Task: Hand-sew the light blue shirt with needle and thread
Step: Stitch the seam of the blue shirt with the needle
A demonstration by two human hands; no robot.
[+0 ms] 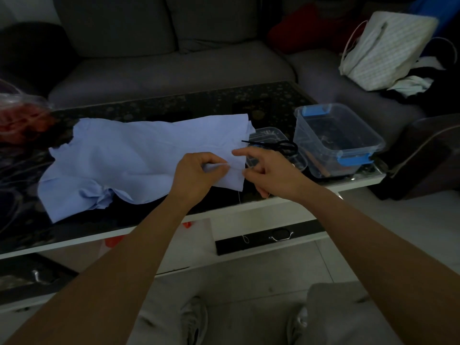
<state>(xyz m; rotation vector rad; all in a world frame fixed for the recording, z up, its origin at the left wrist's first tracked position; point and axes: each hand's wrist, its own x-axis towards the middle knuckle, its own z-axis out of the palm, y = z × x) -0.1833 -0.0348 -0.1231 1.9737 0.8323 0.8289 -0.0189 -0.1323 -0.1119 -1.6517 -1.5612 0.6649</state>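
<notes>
The light blue shirt (129,155) lies spread across the dark glass table (174,105). My left hand (196,175) pinches a fold of the shirt's right edge. My right hand (268,173) is just right of that edge, index finger stretched onto the cloth, the other fingers curled. A thin white thread (239,195) hangs from the shirt edge under my right hand, down past the table's front. The needle is too small to make out.
Black scissors (273,145) lie on a small clear tray (270,135) behind my right hand. A clear plastic box with blue clasps (338,140) stands at the table's right end. A grey sofa (174,61) runs behind the table. A drawer handle (280,236) sits below.
</notes>
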